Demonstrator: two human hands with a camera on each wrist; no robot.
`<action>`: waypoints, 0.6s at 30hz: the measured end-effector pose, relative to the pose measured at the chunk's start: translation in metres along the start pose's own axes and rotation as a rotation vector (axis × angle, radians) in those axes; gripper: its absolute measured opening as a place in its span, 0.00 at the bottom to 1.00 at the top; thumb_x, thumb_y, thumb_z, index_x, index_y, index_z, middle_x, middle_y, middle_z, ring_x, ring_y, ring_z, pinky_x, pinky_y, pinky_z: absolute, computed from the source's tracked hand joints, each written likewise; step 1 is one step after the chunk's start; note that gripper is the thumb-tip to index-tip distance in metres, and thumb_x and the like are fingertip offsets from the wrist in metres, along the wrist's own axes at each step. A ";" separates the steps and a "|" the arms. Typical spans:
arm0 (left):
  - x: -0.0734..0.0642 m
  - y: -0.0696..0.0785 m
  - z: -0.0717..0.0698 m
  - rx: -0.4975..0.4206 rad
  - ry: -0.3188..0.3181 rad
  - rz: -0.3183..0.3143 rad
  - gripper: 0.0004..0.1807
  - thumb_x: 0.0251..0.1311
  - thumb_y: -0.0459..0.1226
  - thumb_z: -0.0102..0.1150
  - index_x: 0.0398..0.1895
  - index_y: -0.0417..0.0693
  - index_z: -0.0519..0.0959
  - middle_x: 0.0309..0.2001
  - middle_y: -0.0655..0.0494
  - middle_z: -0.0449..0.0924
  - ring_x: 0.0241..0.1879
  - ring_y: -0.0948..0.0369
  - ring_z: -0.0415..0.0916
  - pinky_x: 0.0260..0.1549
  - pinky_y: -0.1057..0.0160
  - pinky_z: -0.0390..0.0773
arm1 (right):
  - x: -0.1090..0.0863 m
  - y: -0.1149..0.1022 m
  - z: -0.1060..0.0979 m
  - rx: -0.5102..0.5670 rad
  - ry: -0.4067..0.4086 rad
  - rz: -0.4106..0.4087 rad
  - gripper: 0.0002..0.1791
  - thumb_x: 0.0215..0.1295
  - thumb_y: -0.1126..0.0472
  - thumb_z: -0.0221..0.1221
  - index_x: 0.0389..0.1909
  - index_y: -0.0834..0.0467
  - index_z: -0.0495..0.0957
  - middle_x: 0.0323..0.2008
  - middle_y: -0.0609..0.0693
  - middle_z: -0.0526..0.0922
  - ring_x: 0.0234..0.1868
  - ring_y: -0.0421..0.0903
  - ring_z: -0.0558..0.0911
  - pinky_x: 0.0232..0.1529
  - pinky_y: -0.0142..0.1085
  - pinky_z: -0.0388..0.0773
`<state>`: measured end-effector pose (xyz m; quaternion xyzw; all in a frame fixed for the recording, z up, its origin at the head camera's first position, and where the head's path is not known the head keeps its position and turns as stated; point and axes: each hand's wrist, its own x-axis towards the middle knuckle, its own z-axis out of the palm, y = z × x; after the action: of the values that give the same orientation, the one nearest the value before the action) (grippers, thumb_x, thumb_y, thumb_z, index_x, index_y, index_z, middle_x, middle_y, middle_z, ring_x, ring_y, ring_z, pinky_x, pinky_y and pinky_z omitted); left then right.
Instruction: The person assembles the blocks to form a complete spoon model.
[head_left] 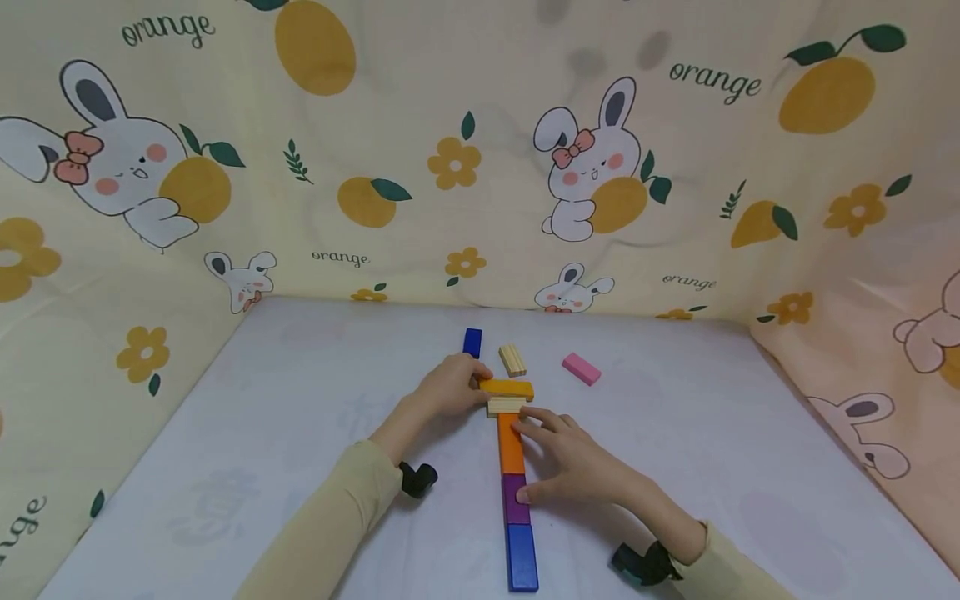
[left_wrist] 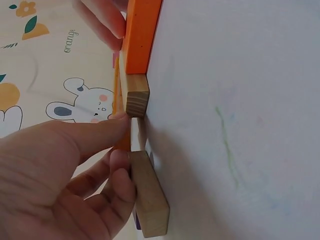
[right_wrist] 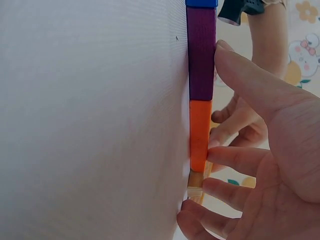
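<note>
My left hand (head_left: 453,385) pinches the left end of a yellow wooden block (head_left: 510,389), which lies crosswise at the far end of a row of blocks. Right in front of it, a plain wooden block (head_left: 507,406) also lies crosswise. From there the row runs toward me: an orange block (head_left: 512,446), a purple block (head_left: 515,500) and a blue block (head_left: 522,558). Along the row's right side is my right hand (head_left: 577,462), its fingers spread and loosely extended. Its thumb touches the purple block (right_wrist: 201,55), while its fingertips meet the orange block (right_wrist: 200,135) and the plain block.
Past the left hand lies a smaller-looking blue block (head_left: 472,342), partly covered by the fingers. A grooved plain wooden block (head_left: 513,360) and a pink block (head_left: 581,369) lie farther back on the white table (head_left: 675,392). A printed cloth (head_left: 420,100) hangs behind.
</note>
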<state>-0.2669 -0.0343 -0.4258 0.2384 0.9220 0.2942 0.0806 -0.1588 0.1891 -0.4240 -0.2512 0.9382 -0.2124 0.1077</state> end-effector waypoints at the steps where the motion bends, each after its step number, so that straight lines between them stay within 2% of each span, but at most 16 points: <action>1: 0.000 0.000 0.000 0.000 -0.003 0.005 0.17 0.61 0.36 0.67 0.53 0.44 0.83 0.44 0.55 0.81 0.39 0.60 0.72 0.45 0.62 0.75 | 0.000 0.000 0.000 -0.001 0.001 0.001 0.50 0.48 0.32 0.69 0.72 0.48 0.67 0.74 0.51 0.56 0.69 0.61 0.58 0.59 0.66 0.61; 7: 0.000 -0.001 -0.001 0.007 -0.015 0.017 0.16 0.60 0.33 0.67 0.52 0.42 0.83 0.46 0.54 0.83 0.41 0.60 0.75 0.50 0.59 0.75 | -0.001 0.001 0.000 -0.007 0.000 0.010 0.50 0.48 0.32 0.70 0.72 0.47 0.66 0.74 0.49 0.56 0.70 0.60 0.58 0.59 0.65 0.62; 18: -0.002 0.003 -0.002 0.021 -0.017 -0.021 0.16 0.61 0.33 0.67 0.52 0.44 0.84 0.46 0.54 0.83 0.41 0.59 0.74 0.52 0.58 0.75 | -0.002 0.001 0.000 0.004 -0.005 0.012 0.50 0.48 0.32 0.69 0.72 0.46 0.66 0.75 0.47 0.54 0.70 0.60 0.57 0.59 0.65 0.62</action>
<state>-0.2642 -0.0344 -0.4220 0.2322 0.9268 0.2814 0.0892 -0.1576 0.1907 -0.4243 -0.2458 0.9390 -0.2129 0.1116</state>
